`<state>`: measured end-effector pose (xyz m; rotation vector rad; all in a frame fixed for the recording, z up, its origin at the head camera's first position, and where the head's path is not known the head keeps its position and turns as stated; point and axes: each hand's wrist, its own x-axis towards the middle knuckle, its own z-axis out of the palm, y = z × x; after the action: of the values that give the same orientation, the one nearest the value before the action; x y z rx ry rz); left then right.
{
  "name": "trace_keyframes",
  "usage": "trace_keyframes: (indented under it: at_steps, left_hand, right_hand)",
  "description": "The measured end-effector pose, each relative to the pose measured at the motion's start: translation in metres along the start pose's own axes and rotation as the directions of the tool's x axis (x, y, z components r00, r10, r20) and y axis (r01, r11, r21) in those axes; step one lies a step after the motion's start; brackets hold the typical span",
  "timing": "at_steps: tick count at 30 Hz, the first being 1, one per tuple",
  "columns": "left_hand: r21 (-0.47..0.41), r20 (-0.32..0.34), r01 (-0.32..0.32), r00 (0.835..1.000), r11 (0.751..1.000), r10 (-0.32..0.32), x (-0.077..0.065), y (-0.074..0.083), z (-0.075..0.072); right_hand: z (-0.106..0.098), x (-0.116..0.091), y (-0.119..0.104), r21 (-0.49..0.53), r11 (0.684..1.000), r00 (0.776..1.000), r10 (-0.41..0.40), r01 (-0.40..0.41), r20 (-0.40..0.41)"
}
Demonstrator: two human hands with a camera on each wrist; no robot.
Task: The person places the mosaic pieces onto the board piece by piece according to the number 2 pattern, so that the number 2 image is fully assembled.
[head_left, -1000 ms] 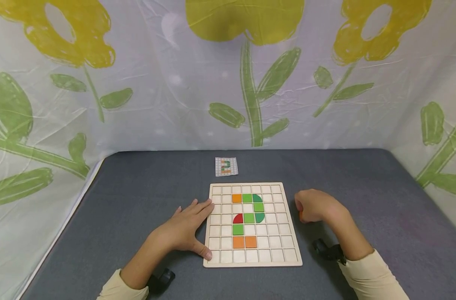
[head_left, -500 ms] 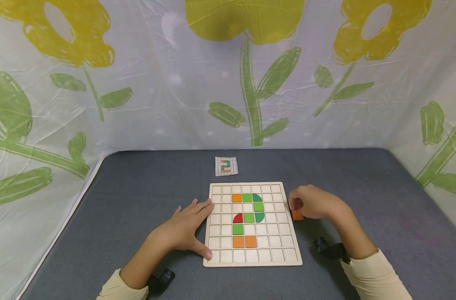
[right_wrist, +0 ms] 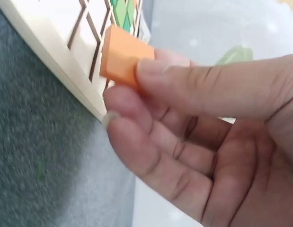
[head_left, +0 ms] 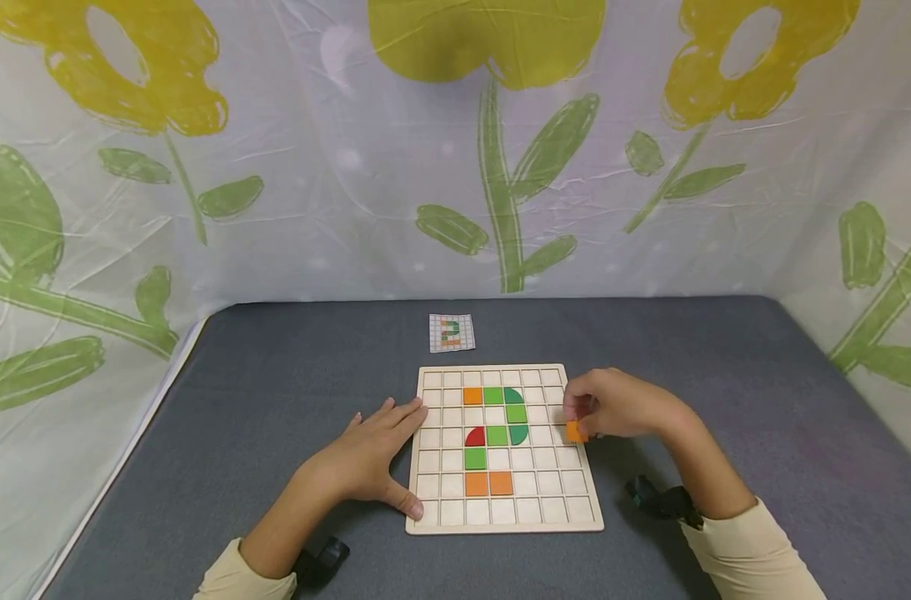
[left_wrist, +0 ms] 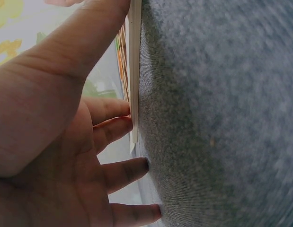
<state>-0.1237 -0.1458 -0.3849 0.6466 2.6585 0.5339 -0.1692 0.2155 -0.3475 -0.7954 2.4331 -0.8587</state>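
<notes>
A pale wooden grid board (head_left: 545,517) lies on the dark table, with orange, green and red tiles set in some of its squares. My left hand (head_left: 372,458) rests at the board's left side, fingers spread; in the left wrist view the thumb (left_wrist: 84,38) and two fingers touch the board's edge. Between thumb and fingers, my right hand (head_left: 623,404) pinches an orange square tile (right_wrist: 122,52) over the board's right edge. The quarter-round red tile (head_left: 475,437) and two orange tiles near the bottom sit left of it.
A small printed card (head_left: 452,333) with a coloured grid pattern lies behind the board. A fabric backdrop (head_left: 312,208) with painted flowers stands along the back and sides of the grey table (head_left: 290,350). Each wrist wears a black camera.
My right hand has moved left from beside the board to over its right edge, carrying the orange tile, which now shows more fully. My left hand stays in place.
</notes>
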Motion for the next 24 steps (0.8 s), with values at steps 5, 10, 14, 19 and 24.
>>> trace_keyframes:
  at_steps: [5,10,14,19,24]
  left_hand:
    - [0.006,-0.001,0.001,1.0,1.0,-0.001,0.0,0.0,0.0]
    - [0.01,-0.002,0.0,1.0,1.0,0.0,0.0,-0.001,0.001]
    - [0.007,-0.006,-0.004,1.0,1.0,0.004,0.0,-0.001,0.001]
    - [0.007,-0.006,-0.004,1.0,1.0,0.004,0.0,-0.001,0.001]
    - [0.008,-0.003,0.0,1.0,1.0,0.0,0.0,-0.001,0.001]
  right_hand:
    - [0.006,0.005,-0.002,0.089,0.996,0.999,-0.023,0.019,0.043]
    - [0.013,0.01,-0.004,0.094,0.994,0.996,-0.062,0.056,0.066]
    - [0.018,0.013,-0.005,0.079,0.994,0.994,-0.084,0.078,0.075]
    - [0.024,0.015,-0.008,0.11,0.989,0.99,-0.11,0.1,0.088]
    - [0.034,0.019,-0.012,0.141,0.987,0.988,-0.099,0.082,0.118]
